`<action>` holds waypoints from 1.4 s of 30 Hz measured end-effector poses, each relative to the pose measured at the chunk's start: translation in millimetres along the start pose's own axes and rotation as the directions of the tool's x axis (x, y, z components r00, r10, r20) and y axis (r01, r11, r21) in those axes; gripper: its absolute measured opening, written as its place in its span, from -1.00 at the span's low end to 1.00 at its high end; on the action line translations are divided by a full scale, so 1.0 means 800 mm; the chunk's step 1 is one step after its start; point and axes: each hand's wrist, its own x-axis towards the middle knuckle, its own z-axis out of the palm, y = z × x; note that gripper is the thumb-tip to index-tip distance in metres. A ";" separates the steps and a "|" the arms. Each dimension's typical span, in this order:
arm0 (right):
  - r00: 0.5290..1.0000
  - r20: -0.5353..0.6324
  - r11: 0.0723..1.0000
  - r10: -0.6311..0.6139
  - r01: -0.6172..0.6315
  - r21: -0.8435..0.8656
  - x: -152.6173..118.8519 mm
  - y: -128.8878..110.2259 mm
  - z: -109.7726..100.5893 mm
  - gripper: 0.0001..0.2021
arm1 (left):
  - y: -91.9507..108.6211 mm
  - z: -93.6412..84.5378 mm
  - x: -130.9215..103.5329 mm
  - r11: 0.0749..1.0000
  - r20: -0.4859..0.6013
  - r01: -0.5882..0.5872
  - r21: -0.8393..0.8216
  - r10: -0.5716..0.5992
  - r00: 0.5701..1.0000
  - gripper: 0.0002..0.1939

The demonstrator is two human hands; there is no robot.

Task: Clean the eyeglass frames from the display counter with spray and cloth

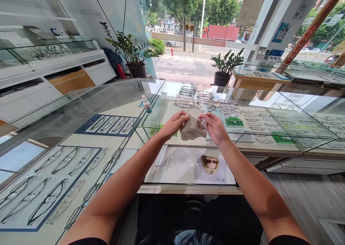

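Note:
My left hand (176, 122) pinches the upper left corner of a grey-brown cleaning cloth (188, 130), which hangs over the glass counter. My right hand (214, 127) is closed on a pair of thin, clear-looking eyeglasses (202, 124) at the cloth's right edge. Part of the glasses is hidden by the fingers, and their outline blends with the display behind. A small white spray bottle (147, 105) stands upright on the glass, beyond my left hand and to its left.
Rows of eyeglasses (185, 96) lie inside the glass display counter (172, 189). A card with a sunglasses picture (211, 169) is below my hands. More frames on blue-edged trays (67, 155) fill the left side. Potted plants (222, 79) stand by the window.

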 end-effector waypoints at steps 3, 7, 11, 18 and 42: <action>0.999 -0.032 1.000 0.009 -0.008 0.029 0.001 0.001 0.000 -0.55 | -0.002 0.006 -0.002 0.997 -0.016 -0.040 -0.060 0.039 0.999 -0.48; 0.997 -0.073 0.999 -0.011 0.015 0.043 0.003 0.003 -0.003 -0.58 | -0.014 0.020 -0.002 0.988 -0.007 -0.119 -0.095 0.119 0.993 -0.38; 0.994 -0.108 0.998 -0.015 0.022 0.063 0.006 0.006 -0.006 -0.61 | -0.027 0.036 -0.003 0.971 0.012 -0.218 -0.095 0.220 0.975 -0.32; 0.996 -0.084 0.996 0.008 0.000 0.093 0.003 0.009 -0.004 -0.57 | -0.037 0.054 -0.013 0.933 0.085 -0.355 -0.053 0.358 0.930 -0.45; 1.000 -0.002 0.997 0.004 -0.004 0.082 -0.004 0.002 0.004 -0.52 | -0.031 0.050 -0.009 0.981 0.116 0.016 -0.196 0.007 0.993 -0.29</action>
